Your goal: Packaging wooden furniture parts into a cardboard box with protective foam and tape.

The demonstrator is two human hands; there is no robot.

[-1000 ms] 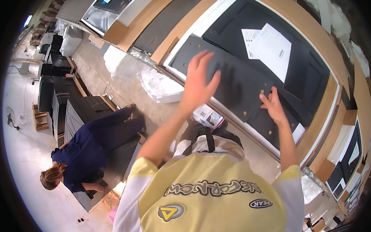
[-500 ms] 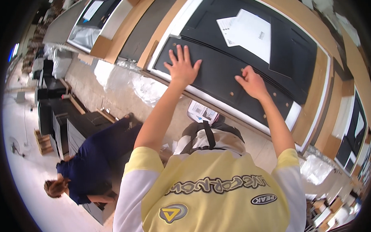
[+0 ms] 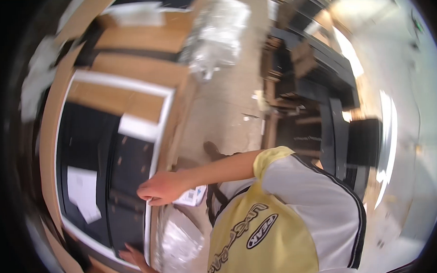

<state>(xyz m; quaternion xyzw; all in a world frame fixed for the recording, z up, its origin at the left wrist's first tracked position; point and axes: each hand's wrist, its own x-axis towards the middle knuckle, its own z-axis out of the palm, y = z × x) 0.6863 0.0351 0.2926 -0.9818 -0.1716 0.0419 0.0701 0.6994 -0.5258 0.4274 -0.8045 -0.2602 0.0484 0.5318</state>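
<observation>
A pale concrete floor (image 3: 227, 107) is stretching through the room, with bright light glaring across it at the right. Dark furniture pieces (image 3: 318, 104) are standing along the floor, while flat cardboard sheets (image 3: 139, 67) and crumpled clear plastic wrap (image 3: 215, 35) are lying nearby.

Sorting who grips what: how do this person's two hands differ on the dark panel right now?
The left hand shows whole, curled at the dark panel's pale edge midway; the right hand, mostly hidden, shows only fingers at its lower end. Both touch that same panel.
</observation>
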